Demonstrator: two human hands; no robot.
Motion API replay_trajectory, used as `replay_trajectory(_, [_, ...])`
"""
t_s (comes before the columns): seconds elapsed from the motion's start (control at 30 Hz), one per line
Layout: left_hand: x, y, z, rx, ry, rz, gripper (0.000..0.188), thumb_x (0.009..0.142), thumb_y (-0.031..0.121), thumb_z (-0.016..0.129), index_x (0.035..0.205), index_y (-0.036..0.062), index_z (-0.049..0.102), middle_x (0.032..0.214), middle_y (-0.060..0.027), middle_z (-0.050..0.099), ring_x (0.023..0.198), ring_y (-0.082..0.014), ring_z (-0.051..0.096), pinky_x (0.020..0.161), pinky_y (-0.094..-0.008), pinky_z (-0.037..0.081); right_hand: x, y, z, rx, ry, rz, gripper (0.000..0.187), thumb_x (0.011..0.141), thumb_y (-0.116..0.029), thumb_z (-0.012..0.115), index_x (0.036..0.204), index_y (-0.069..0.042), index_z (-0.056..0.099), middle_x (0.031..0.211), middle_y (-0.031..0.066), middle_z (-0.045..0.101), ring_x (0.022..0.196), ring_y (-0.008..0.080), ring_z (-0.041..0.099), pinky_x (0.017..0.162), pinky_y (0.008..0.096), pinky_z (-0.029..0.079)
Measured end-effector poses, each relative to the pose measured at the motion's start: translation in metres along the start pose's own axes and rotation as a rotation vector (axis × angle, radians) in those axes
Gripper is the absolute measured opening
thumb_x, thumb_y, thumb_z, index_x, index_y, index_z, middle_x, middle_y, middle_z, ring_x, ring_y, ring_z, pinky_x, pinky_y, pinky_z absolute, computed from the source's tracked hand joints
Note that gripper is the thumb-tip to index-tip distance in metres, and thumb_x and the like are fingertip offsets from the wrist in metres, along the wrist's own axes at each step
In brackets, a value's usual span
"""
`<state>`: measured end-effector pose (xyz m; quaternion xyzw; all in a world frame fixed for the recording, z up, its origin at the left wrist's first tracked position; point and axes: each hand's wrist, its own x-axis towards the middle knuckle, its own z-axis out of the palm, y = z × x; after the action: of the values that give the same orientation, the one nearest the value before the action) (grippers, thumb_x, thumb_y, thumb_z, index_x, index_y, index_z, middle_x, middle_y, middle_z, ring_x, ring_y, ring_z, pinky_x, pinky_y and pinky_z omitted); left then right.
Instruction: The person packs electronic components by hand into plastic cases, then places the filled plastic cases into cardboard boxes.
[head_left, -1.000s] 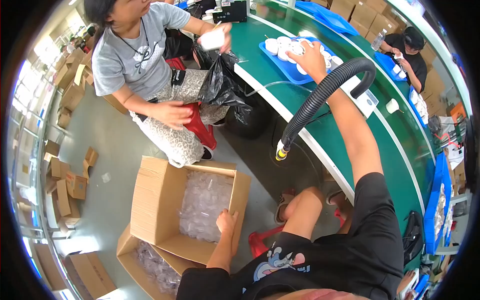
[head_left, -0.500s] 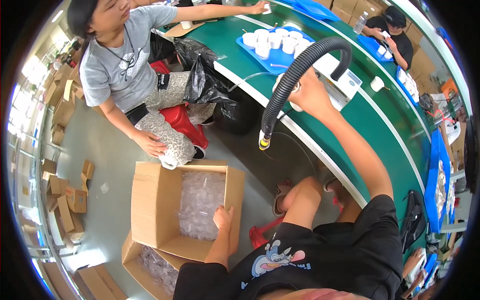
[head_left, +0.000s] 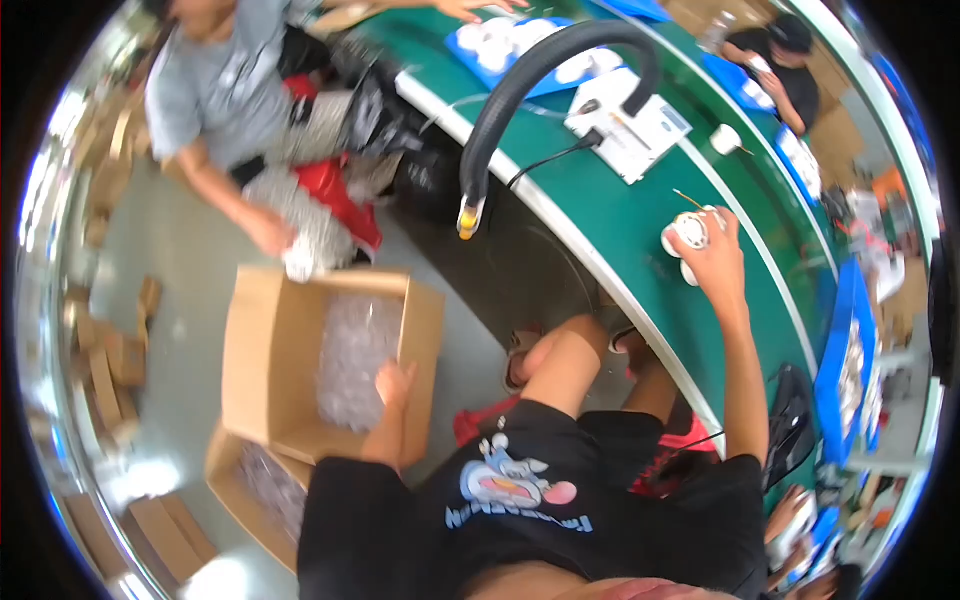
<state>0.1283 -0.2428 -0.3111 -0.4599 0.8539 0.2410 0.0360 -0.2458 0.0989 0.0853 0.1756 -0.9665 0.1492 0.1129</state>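
Note:
My right hand [head_left: 722,262] is closed around a white round plastic part [head_left: 690,232] above the green table. Its face has dark openings, and a thin brownish lead [head_left: 688,199] sticks out near it. Another white rounded piece [head_left: 688,273] shows just below, partly hidden by my fingers. On my left, my left hand [head_left: 396,382] is closed over the right rim of an open cardboard box [head_left: 262,370], with the thumb to the outside. Clear plastic pieces [head_left: 352,365] fill the box beside my fingers. Blur hides the fingertips.
A black ribbed hose [head_left: 510,95] arches over the edge of the green table [head_left: 660,320]. Behind it stands a white device [head_left: 630,130], and a blue tray [head_left: 550,88] holds several white cups. A co-worker [head_left: 215,100] sits at the left. Another box [head_left: 235,500] lies below mine.
My right hand has moved from beside the white device to the right along the table with the white part. The view has shifted. My left hand stays at the box rim.

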Motion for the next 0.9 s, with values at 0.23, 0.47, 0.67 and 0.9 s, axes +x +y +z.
replay_trajectory(0.23, [-0.005,0.031,-0.035,-0.163,-0.03,-0.218,0.064,0.082,0.06,0.059,0.111,0.0037,0.067,0.107,-0.0231,0.068,0.102,-0.0382,0.065,0.088,-0.0474,0.052,0.0,0.051,0.02,-0.086,-0.091,-0.081,0.054,0.081,-0.054,0.07,0.125,-0.023,0.062,0.146,0.0185,0.038,0.131,0.0379,0.045,0.099,0.0484,0.046])
replay_trajectory(0.47, [-0.106,-0.043,-0.004,-0.411,0.091,-0.369,0.073,0.086,0.069,0.05,0.11,0.0017,0.063,0.105,-0.0223,0.067,0.101,-0.039,0.064,0.092,-0.0483,0.049,0.013,0.056,0.014,-0.016,-0.179,-0.237,0.057,0.086,-0.053,0.066,0.128,-0.015,0.059,0.144,0.0263,0.043,0.138,0.0432,0.034,0.107,0.0506,0.037])
replay_trajectory(0.67, [-0.168,-0.062,-0.014,-0.107,0.087,-0.291,0.072,0.076,0.066,0.065,0.114,0.0045,0.062,0.105,-0.0188,0.067,0.107,-0.036,0.062,0.095,-0.0459,0.048,0.011,0.05,0.005,0.03,0.035,-0.274,0.055,0.087,-0.046,0.07,0.127,-0.009,0.061,0.138,0.0276,0.044,0.134,0.04,0.04,0.107,0.0475,0.038])
replay_trajectory(0.9, [-0.129,-0.077,-0.014,-0.156,-0.169,-0.423,0.066,0.076,0.058,0.07,0.126,0.0157,0.063,0.113,-0.0151,0.068,0.111,-0.034,0.062,0.095,-0.0462,0.05,-0.012,0.005,-0.016,-0.023,0.454,-0.507,0.056,0.086,-0.039,0.074,0.118,0.004,0.06,0.125,0.0248,0.054,0.12,0.0382,0.051,0.099,0.047,0.044])
